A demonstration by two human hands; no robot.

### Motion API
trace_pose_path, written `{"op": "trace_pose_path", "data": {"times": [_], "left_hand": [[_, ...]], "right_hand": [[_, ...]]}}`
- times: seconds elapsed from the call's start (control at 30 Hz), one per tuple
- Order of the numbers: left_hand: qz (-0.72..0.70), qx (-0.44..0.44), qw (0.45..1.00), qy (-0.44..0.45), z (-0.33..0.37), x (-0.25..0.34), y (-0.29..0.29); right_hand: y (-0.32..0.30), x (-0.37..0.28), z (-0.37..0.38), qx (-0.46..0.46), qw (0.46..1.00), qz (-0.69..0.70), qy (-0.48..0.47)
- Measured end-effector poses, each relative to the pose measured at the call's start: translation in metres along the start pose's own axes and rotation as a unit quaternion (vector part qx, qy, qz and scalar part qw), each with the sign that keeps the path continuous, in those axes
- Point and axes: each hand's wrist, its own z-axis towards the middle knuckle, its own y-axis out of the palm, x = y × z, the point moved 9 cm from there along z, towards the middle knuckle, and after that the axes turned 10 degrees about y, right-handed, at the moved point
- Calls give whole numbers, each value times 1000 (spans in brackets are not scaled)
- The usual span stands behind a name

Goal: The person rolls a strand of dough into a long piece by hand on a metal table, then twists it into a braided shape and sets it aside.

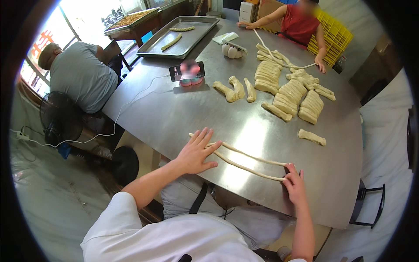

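Note:
A long thin rope of pale dough (pixel 244 160), folded into two strands, lies on the steel table (pixel 183 118) in front of me. My left hand (pixel 196 153) rests flat with fingers spread on its left ends. My right hand (pixel 294 183) presses on the folded right end near the table's front edge. Neither hand grips the rope.
A pile of short dough pieces (pixel 290 94) lies further back, with one loose piece (pixel 312 137) nearer. A phone (pixel 187 71) on a stand, a baking tray (pixel 179 37) with twisted dough, and a person in red (pixel 299 24) stretching a dough rope sit beyond. Another person (pixel 80 72) sits left.

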Motion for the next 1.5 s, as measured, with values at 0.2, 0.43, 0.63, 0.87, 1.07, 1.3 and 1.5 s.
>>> {"op": "trace_pose_path", "data": {"times": [0.2,0.43,0.63,0.87,1.07,1.3,1.5], "left_hand": [[-55,158,969,-179,61,-72,40],[18,22,1000,-9,16,16,7],[-97,166,972,-132,85,-64,41],[31,14,999,14,9,28,10],[-91,202,963,-150,93,-67,34],[22,-1,1000,-17,16,34,11],[-96,127,984,-76,89,-39,51]], "right_hand": [[-1,-47,86,92,987,-102,84],[11,24,17,-27,995,87,38],[26,-25,95,71,994,-61,49],[14,17,4,-86,996,7,18],[31,-32,103,109,985,-129,-36],[4,32,19,-43,987,121,99],[19,-66,79,107,992,-48,-45]]}}
